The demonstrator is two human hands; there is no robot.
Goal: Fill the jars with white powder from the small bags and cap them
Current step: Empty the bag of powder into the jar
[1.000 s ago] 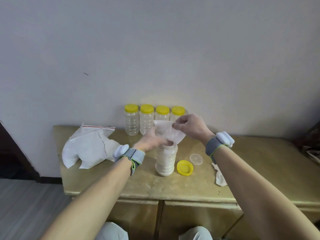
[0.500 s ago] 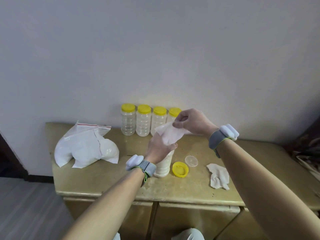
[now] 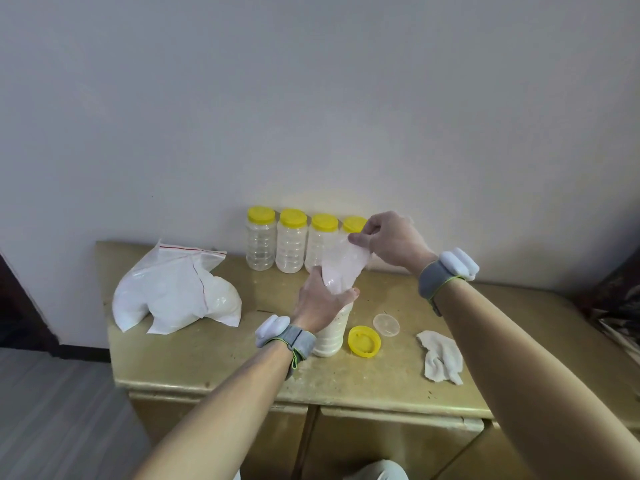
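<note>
I am logging, from the head view:
- Left hand: closing round the lower end of the small bag, right at the mouth of the open jar.
- Right hand: pinching the bag's upper edge and holding it up over the jar.
- The jar: standing on the cabinet top, showing white powder up most of its wall.
- Yellow lid: lying just right of the jar, with a clear disc beside it.
- Four capped jars: standing in a row against the wall.

A crumpled white cloth lies on the gold-coloured cabinet top, near its front edge. A plain pale wall stands behind. Grey floor is visible at left.
</note>
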